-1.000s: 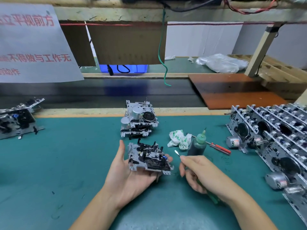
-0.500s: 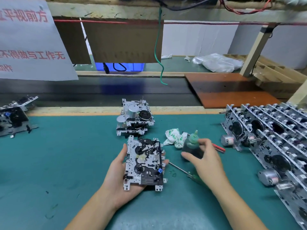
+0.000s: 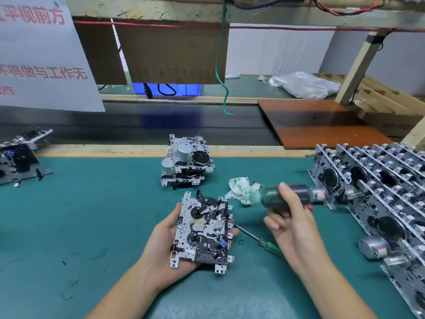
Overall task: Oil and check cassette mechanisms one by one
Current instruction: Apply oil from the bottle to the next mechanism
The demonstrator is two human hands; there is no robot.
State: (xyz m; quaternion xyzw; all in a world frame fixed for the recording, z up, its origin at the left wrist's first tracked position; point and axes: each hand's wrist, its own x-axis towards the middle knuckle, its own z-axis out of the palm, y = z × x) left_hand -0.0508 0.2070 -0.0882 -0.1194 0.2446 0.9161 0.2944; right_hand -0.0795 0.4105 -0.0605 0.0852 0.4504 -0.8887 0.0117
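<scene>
A metal cassette mechanism [image 3: 203, 231] lies face up in my left hand [image 3: 161, 247], whose fingers curl round its edges. My right hand [image 3: 292, 224] grips a dark oil bottle [image 3: 285, 196] with a green nozzle, lifted off the mat and tipped on its side, nozzle pointing left toward the mechanism. A green-handled screwdriver [image 3: 264, 242] lies on the mat between my hands.
A small stack of mechanisms [image 3: 187, 163] sits behind on the green mat [image 3: 92, 215]. A long row of mechanisms [image 3: 379, 194] fills the right side. A crumpled stained tissue [image 3: 241, 189] lies near the bottle. Another mechanism [image 3: 20, 157] rests at far left. A conveyor belt runs beyond the bench edge.
My right hand put down the screwdriver, took the oil bottle and lifted and tipped it leftward. My left hand turned the mechanism flat, face up.
</scene>
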